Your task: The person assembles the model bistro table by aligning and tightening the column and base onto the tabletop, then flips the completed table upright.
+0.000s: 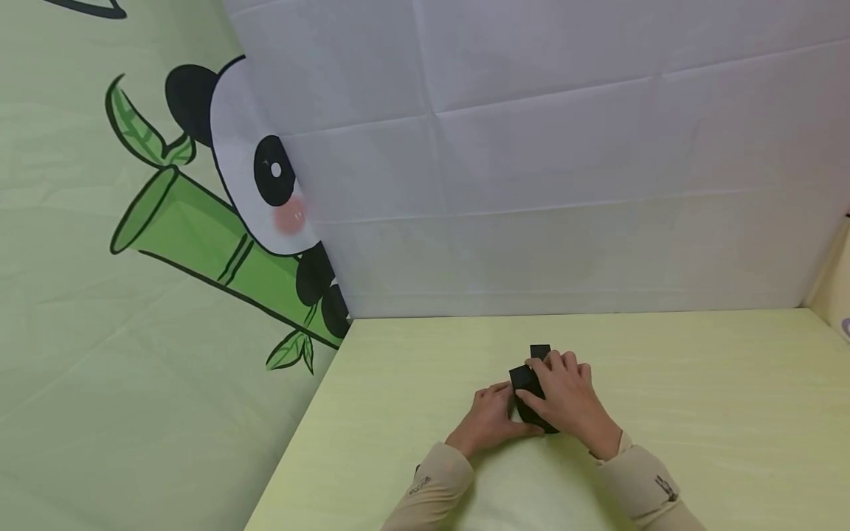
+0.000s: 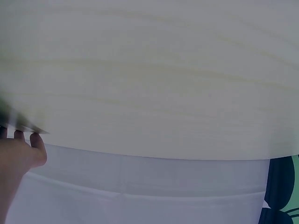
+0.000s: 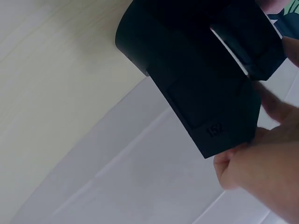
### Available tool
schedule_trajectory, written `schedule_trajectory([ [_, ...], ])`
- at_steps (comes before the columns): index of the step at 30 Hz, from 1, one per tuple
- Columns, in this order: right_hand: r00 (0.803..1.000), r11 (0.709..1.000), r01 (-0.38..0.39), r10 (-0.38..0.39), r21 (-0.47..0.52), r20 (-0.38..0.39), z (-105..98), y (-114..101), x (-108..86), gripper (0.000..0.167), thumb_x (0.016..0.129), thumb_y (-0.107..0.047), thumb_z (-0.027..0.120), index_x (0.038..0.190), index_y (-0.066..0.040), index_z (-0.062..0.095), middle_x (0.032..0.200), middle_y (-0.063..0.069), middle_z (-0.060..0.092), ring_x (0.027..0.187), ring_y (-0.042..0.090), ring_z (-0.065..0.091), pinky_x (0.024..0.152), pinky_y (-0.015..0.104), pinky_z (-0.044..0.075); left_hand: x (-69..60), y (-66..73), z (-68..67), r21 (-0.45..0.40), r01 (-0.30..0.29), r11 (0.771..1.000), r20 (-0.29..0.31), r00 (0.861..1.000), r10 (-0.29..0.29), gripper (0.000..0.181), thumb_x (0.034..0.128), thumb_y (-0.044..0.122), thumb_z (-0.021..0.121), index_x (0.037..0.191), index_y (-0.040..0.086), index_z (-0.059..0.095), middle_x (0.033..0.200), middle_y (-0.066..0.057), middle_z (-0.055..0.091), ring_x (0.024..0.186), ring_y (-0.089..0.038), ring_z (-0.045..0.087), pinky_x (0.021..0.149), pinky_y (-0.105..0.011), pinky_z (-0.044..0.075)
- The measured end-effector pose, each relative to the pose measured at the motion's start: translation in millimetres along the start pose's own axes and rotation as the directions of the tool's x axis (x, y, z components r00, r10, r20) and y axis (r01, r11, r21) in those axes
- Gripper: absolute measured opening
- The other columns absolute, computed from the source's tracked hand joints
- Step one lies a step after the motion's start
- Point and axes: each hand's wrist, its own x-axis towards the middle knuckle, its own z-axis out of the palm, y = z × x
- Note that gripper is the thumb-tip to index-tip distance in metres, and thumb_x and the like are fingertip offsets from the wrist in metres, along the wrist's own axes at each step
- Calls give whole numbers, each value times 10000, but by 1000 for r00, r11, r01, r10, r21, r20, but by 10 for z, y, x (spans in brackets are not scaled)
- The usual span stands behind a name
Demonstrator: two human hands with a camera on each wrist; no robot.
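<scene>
A black U-shaped block (image 1: 527, 380) stands tilted on the table between both hands, its two arms pointing away from the person. In the right wrist view, the number 152 is marked on one arm of the black block (image 3: 205, 102). The right hand (image 1: 569, 394) grips it from above and the right, hiding part of it. On the near left side, the left hand (image 1: 488, 422) holds it, with the thumb along the bottom edge and the fingers at the side. The left wrist view catches a hand (image 2: 21, 154) at its left border, fingertips against a blurred dark edge.
A pale yellow wood-grain tabletop (image 1: 412, 369) lies beneath the hands. Behind it hangs a creased white cloth (image 1: 531, 162). At the left is a green sheet (image 1: 80, 369) printed with a panda and bamboo.
</scene>
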Motion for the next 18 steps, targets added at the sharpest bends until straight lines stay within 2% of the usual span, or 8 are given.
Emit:
schedule_trajectory([
  [4, 999, 999, -27, 26, -19, -39, -1, 5, -5, 516, 898, -384, 822, 1212, -7, 663, 1004, 169, 540, 943, 380, 455, 751, 516, 354, -21, 18, -23, -2, 7, 1000, 16, 1000, -7, 909, 857, 670, 742, 1567, 178, 457, 1496, 6, 552, 1424, -201, 445, 1139, -450, 339],
  [8, 999, 1000, -21, 21, -10, -40, -16, 4, -4, 471, 920, -356, 801, 1219, -14, 677, 1009, 160, 543, 952, 376, 453, 760, 526, 353, -36, 44, -50, -5, 13, 1000, 24, 1000, -12, 937, 857, 673, 740, 1592, 187, 422, 1525, -9, 525, 1429, -201, 437, 1140, -445, 336],
  [11, 998, 998, -4, 1, -56, -63, -20, 12, -23, 405, 897, -331, 828, 1083, -10, 666, 917, 132, 511, 895, 356, 442, 733, 504, 349, -40, 51, -51, 6, 10, 1000, 23, 1000, -11, 951, 857, 678, 736, 1600, 183, 408, 1514, 2, 538, 1423, -195, 444, 1131, -431, 344],
  [14, 995, 994, -5, -5, -107, -99, -30, 18, -46, 417, 865, -343, 858, 974, -18, 621, 844, 114, 469, 845, 346, 430, 705, 483, 342, -40, 51, -45, 17, 6, 1000, 24, 1000, -6, 965, 860, 680, 731, 1608, 173, 393, 1510, 6, 543, 1421, -189, 447, 1124, -422, 350],
  [18, 995, 995, -29, 20, -92, -100, -52, 20, -54, 414, 875, -355, 847, 1020, -14, 662, 871, 120, 488, 858, 348, 433, 717, 491, 340, -35, 39, -33, 26, -3, 1000, 15, 1000, 2, 969, 860, 685, 727, 1607, 164, 395, 1509, 7, 544, 1420, -185, 447, 1121, -419, 354],
])
